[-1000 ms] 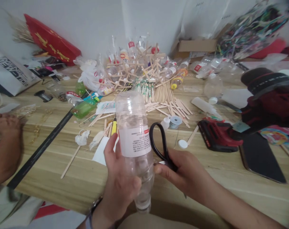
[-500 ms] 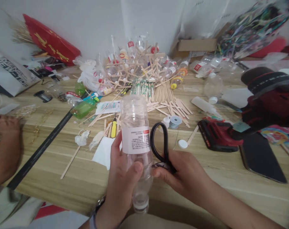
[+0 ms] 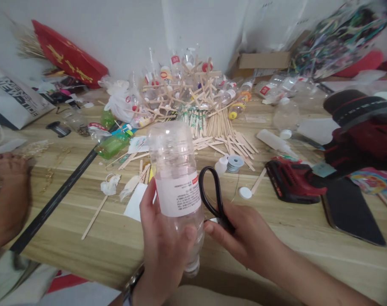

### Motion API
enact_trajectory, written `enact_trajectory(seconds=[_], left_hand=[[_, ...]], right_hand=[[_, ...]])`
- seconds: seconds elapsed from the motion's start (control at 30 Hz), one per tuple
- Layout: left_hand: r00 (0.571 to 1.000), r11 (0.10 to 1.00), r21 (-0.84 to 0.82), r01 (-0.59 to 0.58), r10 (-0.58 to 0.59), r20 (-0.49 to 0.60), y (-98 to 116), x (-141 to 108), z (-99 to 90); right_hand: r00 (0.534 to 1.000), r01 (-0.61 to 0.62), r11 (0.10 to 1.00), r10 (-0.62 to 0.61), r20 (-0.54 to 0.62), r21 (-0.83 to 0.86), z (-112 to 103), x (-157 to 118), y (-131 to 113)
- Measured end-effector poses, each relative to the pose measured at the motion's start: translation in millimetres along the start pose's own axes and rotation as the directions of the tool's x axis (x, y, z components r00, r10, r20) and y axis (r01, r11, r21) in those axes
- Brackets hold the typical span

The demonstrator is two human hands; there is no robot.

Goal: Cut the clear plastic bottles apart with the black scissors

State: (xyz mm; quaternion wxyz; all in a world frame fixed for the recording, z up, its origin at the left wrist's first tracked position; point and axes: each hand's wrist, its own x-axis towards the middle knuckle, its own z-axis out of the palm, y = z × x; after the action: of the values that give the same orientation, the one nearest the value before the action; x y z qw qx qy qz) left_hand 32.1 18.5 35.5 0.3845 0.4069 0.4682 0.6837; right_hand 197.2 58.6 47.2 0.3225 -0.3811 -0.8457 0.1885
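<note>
Both hands (image 3: 168,246) (image 3: 251,238) grip, bottle (image 3: 177,193) left, black loop (image 3: 218,193) right, near the table (image 3: 62,246) edge.

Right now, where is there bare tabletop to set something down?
Between the long black strip and the slim pale wooden stick; also between the right hand and the flat black slab. Crowded: the back, under the heap of clear plastic bottles and wooden sticks.

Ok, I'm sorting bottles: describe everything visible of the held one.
The clear, ridged plastic bottle, apparently empty, is held neck-down and tilted by the near edge of the wooden table. Its white label carries small dark print and a red patch. The left hand grips it; whether the right hand touches it is unclear.
</note>
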Motion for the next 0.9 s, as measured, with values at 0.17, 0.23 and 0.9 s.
enact_trajectory(seconds=[0.17,0.23,0.9], left_hand=[[0.982,0.976,0.114,-0.186,0.188,-0.004,-0.8,-0.6,1.6],[0.974,0.958,0.184,-0.219,0.227,-0.022,2.6,0.6,5.5],[0.986,0.987,-0.111,0.113,-0.125,-0.109,3.2,4.4,12.3]], right_hand=[[0.982,-0.145,0.968,0.115,0.153,0.204,0.2,3.1,0.0],[0.954,-0.251,0.931,0.191,0.231,0.266,0.3,4.8,-0.8],[0.991,-0.133,0.981,0.130,0.031,0.141,4.6,3.9,4.8]])
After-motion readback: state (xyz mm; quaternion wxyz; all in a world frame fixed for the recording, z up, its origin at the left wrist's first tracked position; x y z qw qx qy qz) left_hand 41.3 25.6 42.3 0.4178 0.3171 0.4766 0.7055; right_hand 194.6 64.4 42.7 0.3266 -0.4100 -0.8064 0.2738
